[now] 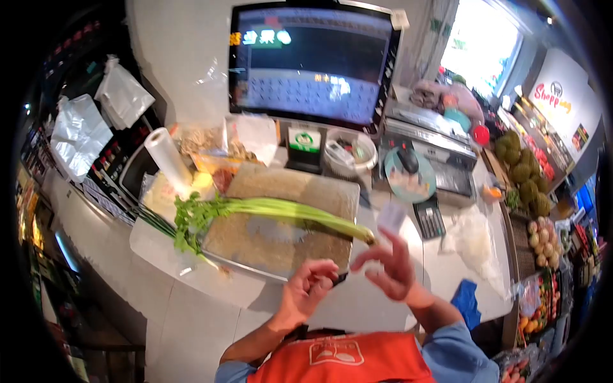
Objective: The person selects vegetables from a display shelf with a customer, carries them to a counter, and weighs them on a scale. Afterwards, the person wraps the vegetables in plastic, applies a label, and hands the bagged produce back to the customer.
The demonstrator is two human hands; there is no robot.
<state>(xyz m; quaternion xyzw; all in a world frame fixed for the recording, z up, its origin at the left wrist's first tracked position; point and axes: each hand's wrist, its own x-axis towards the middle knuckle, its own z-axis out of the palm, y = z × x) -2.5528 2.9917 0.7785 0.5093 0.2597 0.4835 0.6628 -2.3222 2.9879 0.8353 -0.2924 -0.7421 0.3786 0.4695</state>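
A bunch of celery point(287, 210) lies across a metal tray point(255, 254), its leafy end to the left and its root end to the right. In front of the tray, my left hand point(305, 290) is curled with its fingers closed. A small black object point(340, 279) pokes out from its fingertips; its kind I cannot make out. My right hand point(391, 265) is raised near the celery's root end, fingers spread, with nothing seen in it. Just beyond its fingertips shows a blurred whitish slip point(391, 217).
Behind the tray stands a large screen point(306, 70). A plastic roll point(168, 156) and a white basket point(350, 153) flank the tray's back. To the right are a scale point(440, 163), a calculator point(429, 219), a clear plastic bag point(476, 239) and a blue bag point(467, 303).
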